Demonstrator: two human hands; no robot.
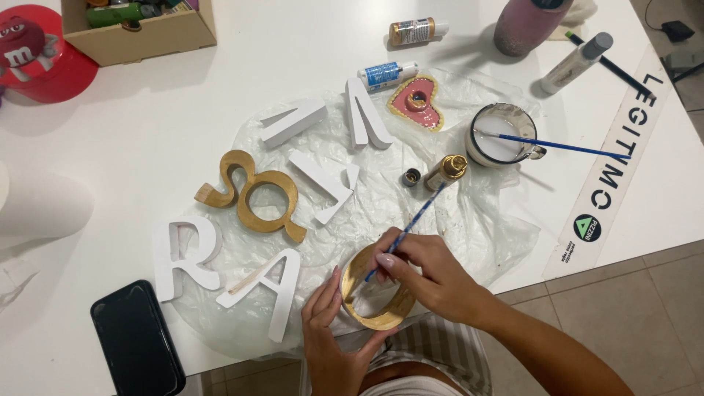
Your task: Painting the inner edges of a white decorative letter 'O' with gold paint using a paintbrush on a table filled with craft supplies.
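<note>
My left hand (331, 330) grips a round ring-shaped letter (375, 317) painted gold, at the table's near edge. My right hand (429, 275) holds a thin blue paintbrush (411, 226), its tip touching the inside of the ring. Just beyond the brush end stands an open gold paint bottle (446, 170) with its small cap (411, 176) beside it. Two gold-painted letters (253, 194) lie on the crumpled clear plastic sheet (484, 227), among several white unpainted letters (293, 121).
A glass of cloudy water (504, 136) holds another blue brush. A pink heart dish (416, 101), paint bottles (387, 73), a black phone (137, 339), a cardboard box (139, 33), a red round tin (37, 55) and a white printed strip (616, 158) lie around.
</note>
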